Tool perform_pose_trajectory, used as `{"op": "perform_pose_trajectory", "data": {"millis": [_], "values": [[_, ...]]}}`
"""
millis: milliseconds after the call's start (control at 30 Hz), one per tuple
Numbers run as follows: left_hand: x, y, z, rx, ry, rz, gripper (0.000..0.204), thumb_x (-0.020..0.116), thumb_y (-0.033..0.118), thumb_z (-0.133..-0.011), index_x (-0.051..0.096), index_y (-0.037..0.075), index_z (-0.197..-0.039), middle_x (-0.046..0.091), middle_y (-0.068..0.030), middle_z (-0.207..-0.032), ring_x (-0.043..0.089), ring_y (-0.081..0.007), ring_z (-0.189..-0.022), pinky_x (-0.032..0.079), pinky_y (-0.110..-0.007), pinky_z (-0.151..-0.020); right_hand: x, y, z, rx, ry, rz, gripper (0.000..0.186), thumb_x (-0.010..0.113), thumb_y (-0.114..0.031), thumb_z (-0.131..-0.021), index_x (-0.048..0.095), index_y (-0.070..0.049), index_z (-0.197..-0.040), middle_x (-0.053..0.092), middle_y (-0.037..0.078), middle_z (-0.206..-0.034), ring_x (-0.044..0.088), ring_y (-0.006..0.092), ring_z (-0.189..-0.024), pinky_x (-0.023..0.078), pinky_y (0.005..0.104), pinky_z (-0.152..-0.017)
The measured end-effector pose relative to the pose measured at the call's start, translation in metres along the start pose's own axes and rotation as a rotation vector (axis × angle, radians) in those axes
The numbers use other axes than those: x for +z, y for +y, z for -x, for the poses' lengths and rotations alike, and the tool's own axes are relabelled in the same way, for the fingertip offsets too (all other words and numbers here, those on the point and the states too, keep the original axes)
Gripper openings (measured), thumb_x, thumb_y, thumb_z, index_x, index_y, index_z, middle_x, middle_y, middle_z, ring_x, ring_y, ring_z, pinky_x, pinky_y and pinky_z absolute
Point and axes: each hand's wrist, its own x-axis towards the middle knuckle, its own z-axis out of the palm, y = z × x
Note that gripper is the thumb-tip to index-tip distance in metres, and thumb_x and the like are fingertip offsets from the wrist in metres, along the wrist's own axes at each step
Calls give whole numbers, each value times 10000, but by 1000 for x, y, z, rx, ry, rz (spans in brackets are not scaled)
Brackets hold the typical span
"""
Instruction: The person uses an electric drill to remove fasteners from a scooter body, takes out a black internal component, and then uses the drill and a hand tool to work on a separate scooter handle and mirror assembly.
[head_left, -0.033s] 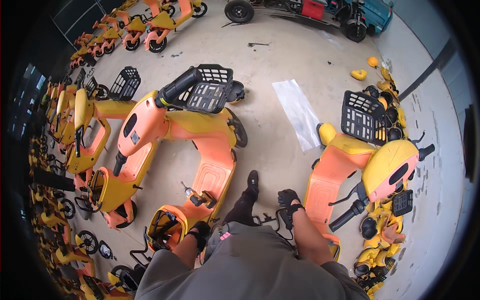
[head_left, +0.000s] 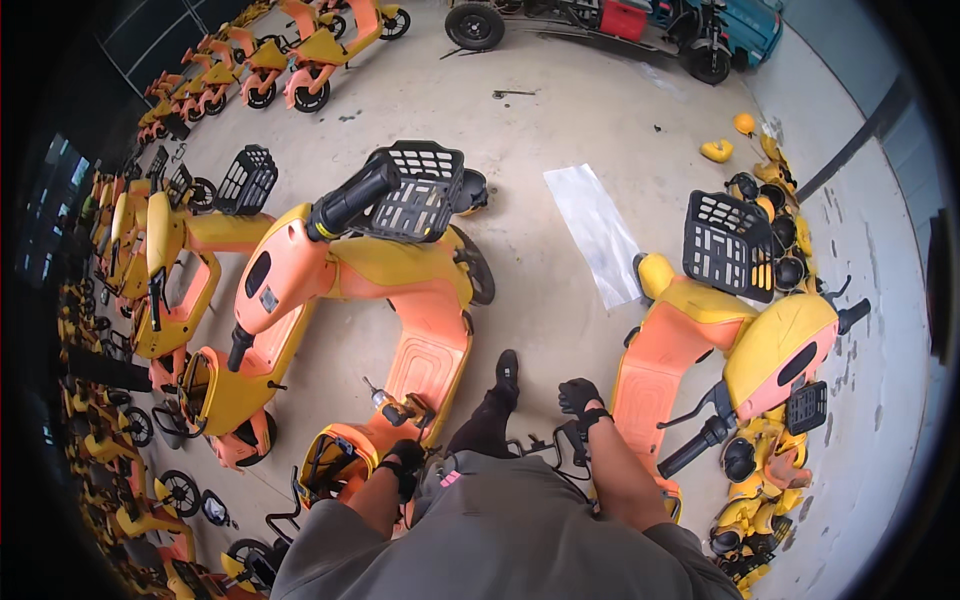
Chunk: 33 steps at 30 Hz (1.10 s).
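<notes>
Cordless drill [head_left: 398, 410]: lies at the rear end of the left scooter's [head_left: 430, 358] footboard, its chuck pointing away from the worker, toward the upper left.

Left hand [head_left: 404, 460]: black-gloved, held low beside that scooter's rear and just short of the drill; its fingers are largely hidden, so whether they are spread, closed or touching anything cannot be told.

Right hand [head_left: 578, 397]: also gloved, hangs near the right scooter [head_left: 645, 395], fingers loosely curled with nothing visible between them.

Rear compartment [head_left: 338, 452]: gapes uncovered on the left scooter, with no seat over it.

Progress: by judgement, an in-between moment; the compartment is open, the drill is lying down and no fastener shows at its tip. How much remains cannot be read from this view.

Baskets: black lattice carriers, one on the left scooter [head_left: 412, 205] and one on the right [head_left: 730, 245].

Floor [head_left: 530, 135]: a white sheet [head_left: 592, 235] lies between the machines; yellow and black helmets [head_left: 740, 455] pile along the wall [head_left: 890, 300].

Background: more scooters [head_left: 325, 48] line up at upper left, while a teal-bedded cargo vehicle [head_left: 755, 40] stands at upper right.
</notes>
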Motion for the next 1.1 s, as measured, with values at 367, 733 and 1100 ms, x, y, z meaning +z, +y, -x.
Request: {"op": "perform_pose_trajectory", "data": {"millis": [367,733,1100], "values": [[-332,187,-106,388,449,136,97,487,124,-767,549,69,-818,590,-123,-716,584,-215,-709,445,-327,-595,-108,-183,-86,-35,76,-174,148,546,-140,-753,509,-65,-632,518,43,-539,487,159,-417,382,278,-374],[-450,250,-121,224,332,359,266,461,274,-829,543,27,-883,597,-155,-778,569,-289,-712,434,-361,-641,-158,-291,-244,375,172,201,207,518,-257,-789,556,-78,-693,556,105,-600,489,254,-421,366,386,-384],[-613,309,-271,2,768,1057,155,526,169,-799,567,28,-848,568,-57,-678,555,-123,-633,446,-269,-560,-112,-702,-487,43,-409,317,247,424,-177,-795,400,-133,-553,406,32,-486,423,176,-393,362,295,-360]]}}
